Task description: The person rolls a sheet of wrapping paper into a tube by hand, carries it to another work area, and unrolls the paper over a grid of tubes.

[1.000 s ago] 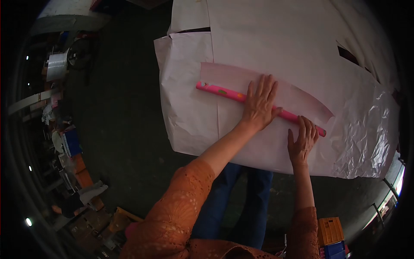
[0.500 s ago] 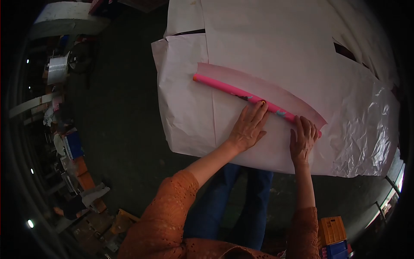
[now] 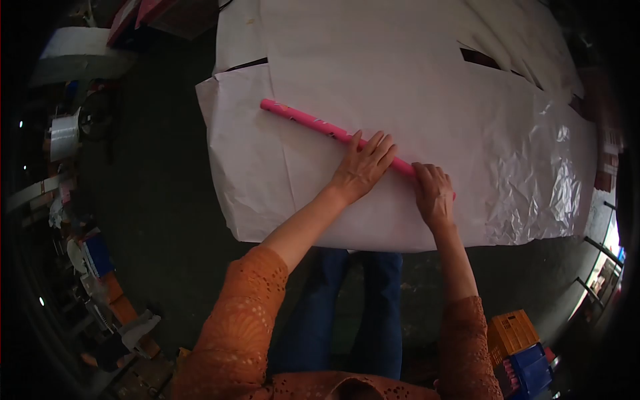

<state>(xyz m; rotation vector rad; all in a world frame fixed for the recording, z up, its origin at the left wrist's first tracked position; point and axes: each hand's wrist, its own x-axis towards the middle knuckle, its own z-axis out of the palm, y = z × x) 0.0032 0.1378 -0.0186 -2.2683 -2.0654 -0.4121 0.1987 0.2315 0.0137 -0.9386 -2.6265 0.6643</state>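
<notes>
A slim pink roll point(image 3: 303, 119) with small printed figures lies slantwise on the white-covered table, its far-left end uncovered. My left hand point(image 3: 360, 167) rests over its middle, fingers spread and laid across the top. Toward the near-right end my right hand point(image 3: 435, 193) bends its fingers over the roll, hiding most of that end; a bit of pink shows just past it. Both hands touch the roll from above. No loose flap of the pink sheet shows.
White sheeting point(image 3: 373, 73) covers the table, with crinkled shiny film point(image 3: 530, 193) at its right side. Dark slits show in the cover. On the floor at lower right stand an orange crate point(image 3: 512, 332) and a blue crate point(image 3: 531, 373). Shelves and goods line the far left.
The pale pink flap beyond the roll is gone from sight, wound into it. The roll shows a different part of its print. Roll and hands appear farther left and higher as the view shifted.
</notes>
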